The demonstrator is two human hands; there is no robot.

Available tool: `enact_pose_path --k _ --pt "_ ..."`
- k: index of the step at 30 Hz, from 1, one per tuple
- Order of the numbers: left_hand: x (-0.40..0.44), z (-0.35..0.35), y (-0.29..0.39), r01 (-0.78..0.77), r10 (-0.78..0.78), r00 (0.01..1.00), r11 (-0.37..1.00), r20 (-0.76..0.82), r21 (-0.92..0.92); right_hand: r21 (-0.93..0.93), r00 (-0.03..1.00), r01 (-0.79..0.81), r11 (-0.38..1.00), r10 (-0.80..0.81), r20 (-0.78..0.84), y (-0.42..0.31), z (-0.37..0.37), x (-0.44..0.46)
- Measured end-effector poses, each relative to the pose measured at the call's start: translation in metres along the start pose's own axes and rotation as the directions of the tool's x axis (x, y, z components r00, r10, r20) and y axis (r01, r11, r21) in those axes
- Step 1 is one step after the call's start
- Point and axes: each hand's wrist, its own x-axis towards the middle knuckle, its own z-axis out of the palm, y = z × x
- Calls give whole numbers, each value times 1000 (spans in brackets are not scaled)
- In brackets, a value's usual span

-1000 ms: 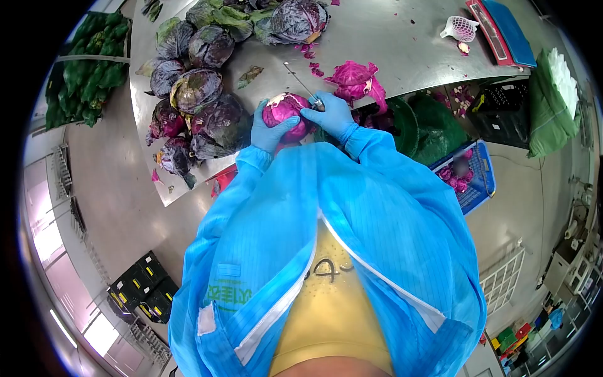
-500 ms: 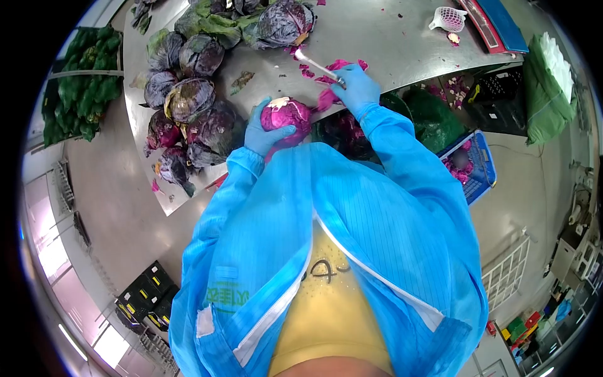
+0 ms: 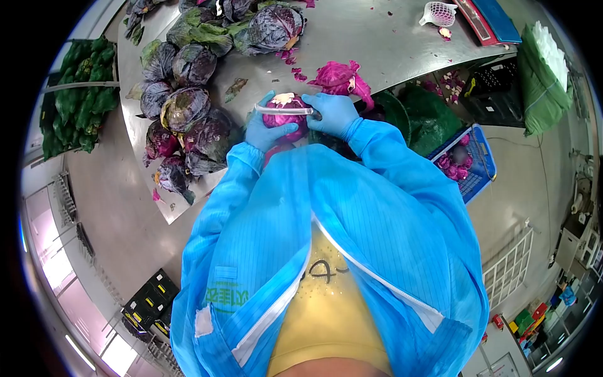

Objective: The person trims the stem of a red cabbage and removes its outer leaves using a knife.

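My left hand (image 3: 262, 131) is wrapped round the left side of a trimmed red cabbage (image 3: 287, 119), whose pale cut stem faces up. My right hand (image 3: 334, 114) grips a knife (image 3: 281, 110), its blade lying level across the cabbage just in front of the pale stem. Blade and cabbage overlap in this view; I cannot tell how deep the edge sits. Beyond my right hand, a loose purple outer leaf (image 3: 336, 76) rests at the table's edge. Several untrimmed red cabbages (image 3: 188, 108) with dark leaves are heaped to the left of my left hand.
Leaf scraps dot the steel table (image 3: 358, 31). A white mesh cup (image 3: 438, 13) stands at the far right. Below the table's right edge are a green bag-lined bin (image 3: 430, 116), a blue basket (image 3: 478, 164) with purple pieces and a black crate (image 3: 496, 97).
My right hand has come left and nearer with the knife, from the loose leaf to the cabbage. The blade now crosses the cabbage. My left hand still holds it.
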Motion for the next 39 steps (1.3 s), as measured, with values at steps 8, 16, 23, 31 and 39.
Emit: enact_pose_path --k 8,16,23,31,39 --pt "1 -4 11 -243 199 970 820 141 518 91 856 -421 902 429 -290 30 5 17" --pt "-12 -33 -11 -186 222 975 818 -2 544 257 919 -215 942 284 -272 21 6 6" --pt "-35 -21 -18 54 -38 955 998 -294 46 708 970 -193 680 243 32 1 54 14" --pt "-43 -9 -12 -102 98 931 995 -351 9 627 991 -118 770 136 20 -3 38 -6" --pt "-21 -12 -15 -258 279 959 932 -48 256 240 994 -96 966 82 70 0 27 -12"
